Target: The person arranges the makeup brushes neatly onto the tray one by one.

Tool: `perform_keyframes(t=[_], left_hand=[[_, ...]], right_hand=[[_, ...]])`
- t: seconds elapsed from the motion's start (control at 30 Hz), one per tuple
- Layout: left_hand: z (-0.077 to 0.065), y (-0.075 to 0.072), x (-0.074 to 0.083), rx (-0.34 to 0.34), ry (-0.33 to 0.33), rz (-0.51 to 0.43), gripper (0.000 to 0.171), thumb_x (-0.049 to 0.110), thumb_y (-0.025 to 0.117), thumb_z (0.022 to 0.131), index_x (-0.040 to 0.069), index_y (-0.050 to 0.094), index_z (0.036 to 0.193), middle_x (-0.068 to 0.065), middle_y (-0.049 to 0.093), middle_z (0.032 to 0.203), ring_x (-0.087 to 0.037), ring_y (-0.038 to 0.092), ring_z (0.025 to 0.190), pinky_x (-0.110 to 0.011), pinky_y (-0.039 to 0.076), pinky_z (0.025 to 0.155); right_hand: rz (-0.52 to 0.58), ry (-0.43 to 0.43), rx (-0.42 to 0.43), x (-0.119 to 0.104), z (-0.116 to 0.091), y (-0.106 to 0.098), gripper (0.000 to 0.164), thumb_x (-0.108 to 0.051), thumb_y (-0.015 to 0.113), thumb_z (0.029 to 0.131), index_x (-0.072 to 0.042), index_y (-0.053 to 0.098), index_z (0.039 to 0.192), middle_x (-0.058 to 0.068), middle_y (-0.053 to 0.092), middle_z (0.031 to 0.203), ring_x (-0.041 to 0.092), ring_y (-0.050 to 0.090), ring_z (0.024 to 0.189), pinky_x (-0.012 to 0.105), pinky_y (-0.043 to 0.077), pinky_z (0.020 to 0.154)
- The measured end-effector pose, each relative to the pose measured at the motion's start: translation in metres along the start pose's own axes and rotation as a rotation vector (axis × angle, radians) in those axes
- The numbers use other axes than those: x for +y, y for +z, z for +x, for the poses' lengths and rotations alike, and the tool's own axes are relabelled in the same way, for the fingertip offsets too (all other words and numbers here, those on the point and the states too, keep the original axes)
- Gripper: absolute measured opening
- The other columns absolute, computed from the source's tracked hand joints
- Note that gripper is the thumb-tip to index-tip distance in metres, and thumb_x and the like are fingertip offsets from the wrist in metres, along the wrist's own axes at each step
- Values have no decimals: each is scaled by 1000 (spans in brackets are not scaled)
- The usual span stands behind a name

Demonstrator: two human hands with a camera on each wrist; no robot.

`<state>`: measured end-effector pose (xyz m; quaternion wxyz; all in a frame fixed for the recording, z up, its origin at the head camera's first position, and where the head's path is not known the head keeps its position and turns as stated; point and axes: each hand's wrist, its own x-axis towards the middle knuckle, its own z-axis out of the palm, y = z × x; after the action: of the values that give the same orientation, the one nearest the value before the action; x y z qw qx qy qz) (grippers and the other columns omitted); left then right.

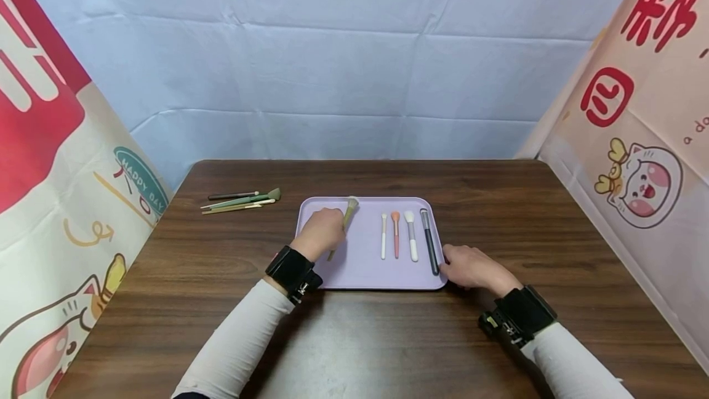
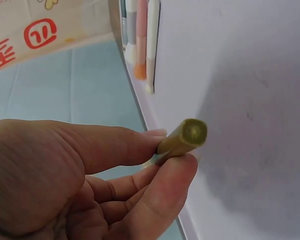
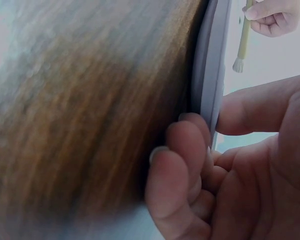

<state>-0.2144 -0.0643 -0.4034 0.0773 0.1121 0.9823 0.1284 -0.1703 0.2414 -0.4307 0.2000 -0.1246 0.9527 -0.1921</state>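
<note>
Between thumb and forefinger, my left hand pinches a makeup brush with an olive-yellow handle and pale bristles. It is held over the left part of a lilac tray; the handle's end faces the left wrist camera. My right hand grips the tray's right rim near the front corner, thumb on the inner side and fingers curled outside and below. On the tray's right half, side by side, lie a thin white brush, a pink brush, a white-and-grey brush and a dark brush.
Left of the tray, on the brown wooden table, lies a small group of brushes: a dark one, a green one and light-handled ones. A pale cloth hangs behind, with printed sheets at both sides.
</note>
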Motion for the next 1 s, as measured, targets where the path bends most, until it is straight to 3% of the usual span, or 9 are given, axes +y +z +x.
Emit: perform_keyframes(t=[0.53,0.83,1.0], left_hand=[[2,9,21,-5,0,-6,10,10,68,93,3,62,88,-7,63,76,-20,58,67,-31,49,61],[6,13,35,17,53,60,9,10,68,93,3,66,89,-11,70,86,-22,63,72,-37,55,68],[8,16,41,16,39,29,11,12,71,92,1,67,92,-10,68,83,-20,61,69,-33,53,64]], right_hand=[[-5,8,-9,-1,0,-1,9,-16,55,99,-8,59,96,4,55,74,17,54,60,32,43,54],[-1,15,-12,-1,0,-1,10,-16,55,100,-8,59,97,4,55,74,17,55,60,32,44,53],[-3,16,-10,0,1,0,10,-16,55,100,-8,59,96,4,55,74,17,55,59,32,44,53]])
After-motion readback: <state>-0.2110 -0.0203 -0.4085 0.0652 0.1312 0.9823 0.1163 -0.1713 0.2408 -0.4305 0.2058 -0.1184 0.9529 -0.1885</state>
